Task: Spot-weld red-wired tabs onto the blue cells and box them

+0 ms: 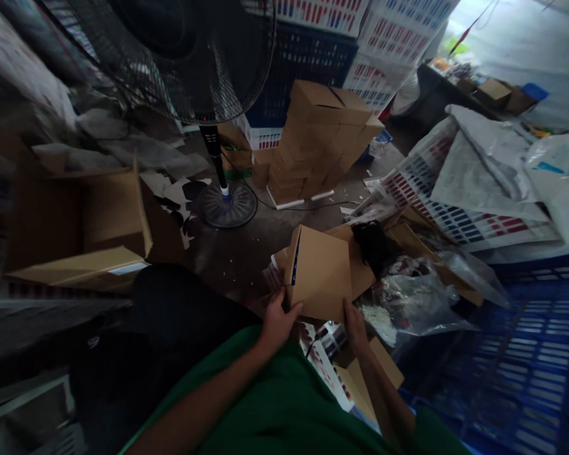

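A small brown cardboard box (323,272) is held between my two hands in front of my body. Its lid looks slightly raised along the left side, where something blue shows through the gap. My left hand (279,319) grips the near left corner, thumb on top. At the near right corner, my right hand (355,322) holds the box's side. Under the right forearm lies an open cardboard carton (391,363). Beyond the held box, a black bundle (373,245) rests against more cardboard.
A pedestal fan (226,205) stands ahead on the left. Behind it rises a stack of brown boxes (308,151). A large open carton (137,215) is at left. Clear plastic bags (417,297) and a blue crate (535,354) lie to the right, below a sack-covered white crate (459,215).
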A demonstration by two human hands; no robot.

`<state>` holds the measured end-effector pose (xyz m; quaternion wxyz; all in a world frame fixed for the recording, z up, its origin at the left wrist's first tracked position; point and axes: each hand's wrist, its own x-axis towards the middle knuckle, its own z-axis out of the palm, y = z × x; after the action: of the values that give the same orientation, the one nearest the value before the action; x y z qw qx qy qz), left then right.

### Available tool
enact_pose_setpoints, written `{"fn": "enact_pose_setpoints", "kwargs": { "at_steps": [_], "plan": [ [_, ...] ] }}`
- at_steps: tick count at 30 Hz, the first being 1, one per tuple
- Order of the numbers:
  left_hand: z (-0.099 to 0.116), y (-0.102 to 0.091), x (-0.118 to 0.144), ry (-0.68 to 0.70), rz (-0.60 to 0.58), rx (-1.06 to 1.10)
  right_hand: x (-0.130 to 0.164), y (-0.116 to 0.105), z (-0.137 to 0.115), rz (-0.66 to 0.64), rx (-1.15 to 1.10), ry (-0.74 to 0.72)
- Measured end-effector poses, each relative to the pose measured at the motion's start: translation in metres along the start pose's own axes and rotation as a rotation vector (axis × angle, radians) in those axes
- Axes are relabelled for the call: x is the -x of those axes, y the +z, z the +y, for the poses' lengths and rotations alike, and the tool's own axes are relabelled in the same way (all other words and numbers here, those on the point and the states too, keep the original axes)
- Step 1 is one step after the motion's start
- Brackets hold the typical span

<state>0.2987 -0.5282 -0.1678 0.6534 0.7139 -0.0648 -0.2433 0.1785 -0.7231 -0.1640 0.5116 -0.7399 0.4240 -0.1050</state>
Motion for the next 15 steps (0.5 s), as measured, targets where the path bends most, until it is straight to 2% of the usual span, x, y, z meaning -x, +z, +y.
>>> {"fn": "enact_pose_setpoints", "kwargs": {
  "at_steps": [3,8,15],
  "plan": [
    [-0.013,-0.002,-0.007,-0.027,0.020,-0.006,0.000,0.005,0.007,0.006,-0.025,0.008],
    [-0.030,-0.004,-0.014,0.041,0.042,-0.057,0.001,0.010,0.015,0.043,-0.031,-0.012],
    [-0.025,-0.017,-0.021,0.099,0.019,-0.180,0.002,0.002,0.017,-0.088,-0.124,0.015]
  ]
}}
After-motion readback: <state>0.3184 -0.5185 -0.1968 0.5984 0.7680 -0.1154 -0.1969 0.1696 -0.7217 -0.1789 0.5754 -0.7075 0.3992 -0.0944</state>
